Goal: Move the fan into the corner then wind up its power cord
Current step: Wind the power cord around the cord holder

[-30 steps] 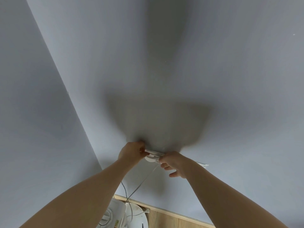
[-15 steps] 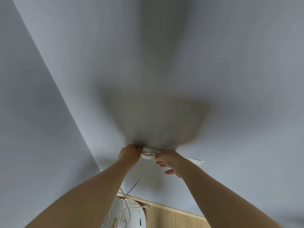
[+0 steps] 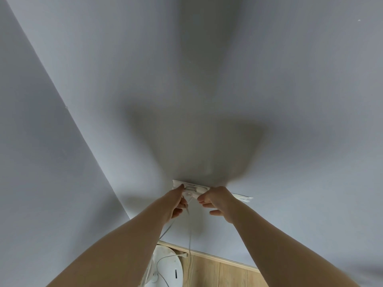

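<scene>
Left hand [image 3: 176, 200] has dropped below the plug [image 3: 189, 192], gripping the cord [image 3: 187, 210].

Two pale grey-blue walls [image 3: 269, 79] are seen meeting at a corner line [image 3: 62, 96]. A light wooden skirting board [image 3: 217, 258] is set above wood-plank flooring [image 3: 217, 275]. A broad soft shadow [image 3: 196, 146] is cast on the wall.

A room in a home, seen at a corner where 2 plain pale grey-blue walls [image 3: 269, 79] meet. A light wooden skirting [image 3: 217, 258] runs along the foot of the wall above a wood-plank floor [image 3: 219, 276]. A white socket plate [image 3: 194, 186] sits on the wall, and a white fan [image 3: 167, 268] stands below.
</scene>
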A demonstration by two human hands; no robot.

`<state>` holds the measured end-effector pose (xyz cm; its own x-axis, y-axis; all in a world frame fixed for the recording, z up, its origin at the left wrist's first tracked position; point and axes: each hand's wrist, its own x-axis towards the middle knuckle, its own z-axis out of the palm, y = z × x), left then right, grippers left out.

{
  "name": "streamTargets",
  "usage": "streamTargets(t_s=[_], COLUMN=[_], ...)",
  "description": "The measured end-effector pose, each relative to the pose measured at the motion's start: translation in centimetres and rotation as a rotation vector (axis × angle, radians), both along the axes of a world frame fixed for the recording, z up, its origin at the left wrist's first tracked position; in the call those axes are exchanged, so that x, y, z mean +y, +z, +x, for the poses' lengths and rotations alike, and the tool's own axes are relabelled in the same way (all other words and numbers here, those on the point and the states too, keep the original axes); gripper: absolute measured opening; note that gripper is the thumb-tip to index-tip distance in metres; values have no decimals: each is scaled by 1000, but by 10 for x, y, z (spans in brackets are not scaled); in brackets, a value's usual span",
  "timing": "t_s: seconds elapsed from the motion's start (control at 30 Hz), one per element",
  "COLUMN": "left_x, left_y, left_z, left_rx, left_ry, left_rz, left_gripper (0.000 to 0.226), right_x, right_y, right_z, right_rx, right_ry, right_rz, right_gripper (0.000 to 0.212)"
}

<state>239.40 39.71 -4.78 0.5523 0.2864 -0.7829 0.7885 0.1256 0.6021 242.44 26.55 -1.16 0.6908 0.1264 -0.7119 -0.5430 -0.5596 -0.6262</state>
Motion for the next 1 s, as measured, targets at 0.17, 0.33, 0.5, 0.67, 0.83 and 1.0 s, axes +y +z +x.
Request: streamTargets(t_s=[0.17,0.33,0.5,0.67,0.83,1.0], left_x=[-14,-23,-16,-9,-5,-4], left_y=[0,2,2,2,2,2], left_z=[4,5,7,9,7,10], left_rx=[-27,-61,-34,-33,-19,-36], left_ry=[185,326,355,250,186,123], left_rz=[-103,-202,-244,-136,-82,-2], left_gripper=[48,49,40,41,38,47], right_x=[-4,0,-1,-9,-27,-44], right_y=[-6,-21,-18,-25,-24,-24], right_z=[-4,-17,-14,-19,-18,-12], right_rx=[-30,-69,-76,55,130,-70], right_ry=[78,262,351,320,216,306], right_rz=[-51,-130,-196,-192,-236,-452], right_gripper=[35,50,35,46,55,57])
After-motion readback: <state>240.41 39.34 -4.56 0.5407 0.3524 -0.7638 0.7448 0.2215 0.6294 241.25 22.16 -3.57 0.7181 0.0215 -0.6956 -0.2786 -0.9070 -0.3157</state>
